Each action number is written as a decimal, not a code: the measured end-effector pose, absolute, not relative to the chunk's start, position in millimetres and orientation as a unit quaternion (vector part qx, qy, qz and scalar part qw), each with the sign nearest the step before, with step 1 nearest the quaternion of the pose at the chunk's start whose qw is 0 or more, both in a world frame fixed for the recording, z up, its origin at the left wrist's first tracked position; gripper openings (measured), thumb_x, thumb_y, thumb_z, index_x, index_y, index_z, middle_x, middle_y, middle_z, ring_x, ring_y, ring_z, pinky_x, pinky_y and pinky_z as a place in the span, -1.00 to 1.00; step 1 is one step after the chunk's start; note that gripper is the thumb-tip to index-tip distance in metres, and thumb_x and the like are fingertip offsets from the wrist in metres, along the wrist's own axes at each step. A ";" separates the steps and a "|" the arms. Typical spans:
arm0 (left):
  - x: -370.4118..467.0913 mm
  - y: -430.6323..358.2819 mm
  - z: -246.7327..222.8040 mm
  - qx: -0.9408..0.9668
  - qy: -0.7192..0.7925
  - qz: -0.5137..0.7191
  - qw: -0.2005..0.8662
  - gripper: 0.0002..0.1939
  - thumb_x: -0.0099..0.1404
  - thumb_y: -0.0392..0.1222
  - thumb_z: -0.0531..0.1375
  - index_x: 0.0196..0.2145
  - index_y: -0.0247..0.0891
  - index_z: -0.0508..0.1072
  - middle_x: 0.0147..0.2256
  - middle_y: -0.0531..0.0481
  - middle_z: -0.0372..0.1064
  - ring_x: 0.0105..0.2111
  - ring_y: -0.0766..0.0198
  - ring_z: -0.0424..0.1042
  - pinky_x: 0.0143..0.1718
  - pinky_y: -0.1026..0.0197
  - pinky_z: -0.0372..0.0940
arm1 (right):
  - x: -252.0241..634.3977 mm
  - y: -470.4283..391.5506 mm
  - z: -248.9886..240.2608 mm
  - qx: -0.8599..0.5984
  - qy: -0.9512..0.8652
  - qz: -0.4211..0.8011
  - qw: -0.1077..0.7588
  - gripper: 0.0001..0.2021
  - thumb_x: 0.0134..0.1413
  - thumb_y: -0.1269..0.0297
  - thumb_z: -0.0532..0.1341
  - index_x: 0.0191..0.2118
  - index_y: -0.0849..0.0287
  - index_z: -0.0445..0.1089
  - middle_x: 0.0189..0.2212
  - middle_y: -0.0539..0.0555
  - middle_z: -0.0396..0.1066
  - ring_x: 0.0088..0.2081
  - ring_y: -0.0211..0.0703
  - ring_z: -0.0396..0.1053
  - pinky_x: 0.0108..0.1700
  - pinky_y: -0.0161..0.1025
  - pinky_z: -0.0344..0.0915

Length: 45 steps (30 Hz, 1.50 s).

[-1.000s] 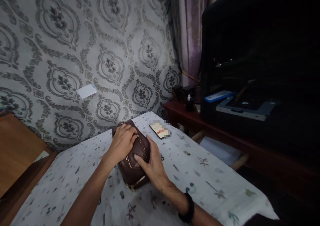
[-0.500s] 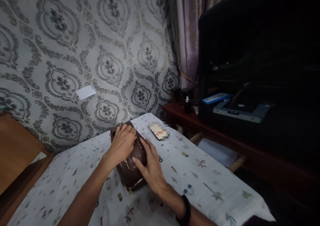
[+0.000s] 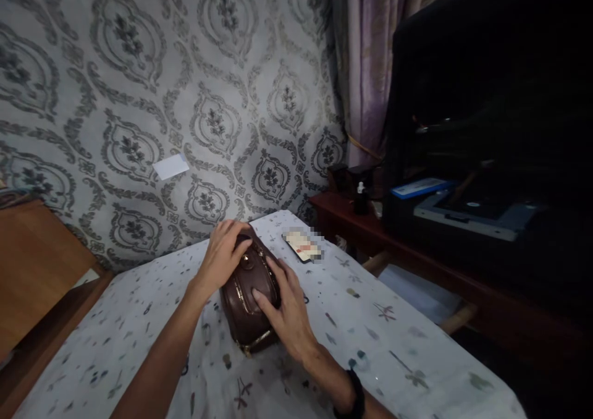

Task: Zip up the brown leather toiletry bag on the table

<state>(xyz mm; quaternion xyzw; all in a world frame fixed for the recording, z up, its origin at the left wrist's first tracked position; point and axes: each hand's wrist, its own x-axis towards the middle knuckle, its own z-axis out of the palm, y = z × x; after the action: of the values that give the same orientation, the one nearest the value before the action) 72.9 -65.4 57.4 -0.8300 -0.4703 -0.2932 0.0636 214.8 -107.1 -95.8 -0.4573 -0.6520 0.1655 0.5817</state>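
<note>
A brown leather bag with gold zips and a round fastener on top lies on the patterned white cloth. My left hand is curved over the bag's far left end, its fingertips reaching the top edge. Against the right side rests my right hand, with the thumb on the top face and the fingers along the zip edge, gripping it. A black band circles my right wrist.
Beyond the bag, a phone lies on the cloth. At right stand a red-brown cabinet with an open drawer holding something white, a small dark bottle and a large dark screen. A wooden board is at left.
My left hand has slid left from the middle of the bag's top to its far left edge, uncovering the round fastener. My right hand keeps its hold. The view has shifted slightly left.
</note>
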 end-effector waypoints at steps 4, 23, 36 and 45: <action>42.3 -64.0 36.3 -0.715 -0.526 -0.461 -0.014 -0.77 0.42 -0.14 0.06 -0.05 -0.21 0.41 -0.05 -0.12 0.43 0.03 0.10 0.38 0.09 0.05 0.26 | 214.5 -107.4 -95.4 -0.452 -0.648 0.144 0.596 -0.43 0.31 0.02 0.14 0.36 -0.02 0.13 0.34 0.24 0.11 0.35 0.23 0.12 0.30 0.27 0.18; 45.2 -79.1 12.0 -0.671 -0.533 -0.486 -0.168 -0.79 0.33 -0.06 0.11 -0.39 -0.21 0.31 -0.47 0.10 0.29 -0.42 0.30 0.27 -0.37 0.29 0.19 | 208.9 -117.6 -75.7 -0.373 -0.752 -0.063 0.539 -0.63 0.31 0.36 0.12 0.16 -0.02 0.40 0.30 0.20 0.24 0.35 0.19 0.13 0.32 0.29 0.02; 52.3 -92.1 10.4 -0.644 -0.515 -0.537 -0.177 -0.79 0.34 -0.03 0.12 -0.36 -0.21 0.34 -0.39 0.06 0.38 -0.33 0.27 0.38 -0.30 0.30 0.25 | 210.6 -119.0 -73.7 -0.374 -0.760 -0.073 0.526 -0.64 0.29 0.37 0.12 0.14 -0.05 0.41 0.29 0.19 0.23 0.35 0.16 0.13 0.30 0.29 0.05; 53.6 -93.9 10.0 -0.641 -0.509 -0.539 -0.199 -0.79 0.32 -0.04 0.14 -0.38 -0.21 0.33 -0.40 0.06 0.36 -0.33 0.27 0.38 -0.31 0.30 0.25 | 210.8 -118.7 -75.5 -0.372 -0.767 -0.082 0.517 -0.58 0.28 0.40 0.08 0.18 -0.09 0.38 0.33 0.18 0.13 0.36 0.19 0.07 0.29 0.34 0.03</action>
<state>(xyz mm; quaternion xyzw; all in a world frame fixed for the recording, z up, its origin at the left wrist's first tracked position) 53.6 -93.9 10.0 -0.6406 -0.5092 -0.5391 -0.1993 210.8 -118.7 -75.5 -0.3715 -0.7670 -0.0818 0.5167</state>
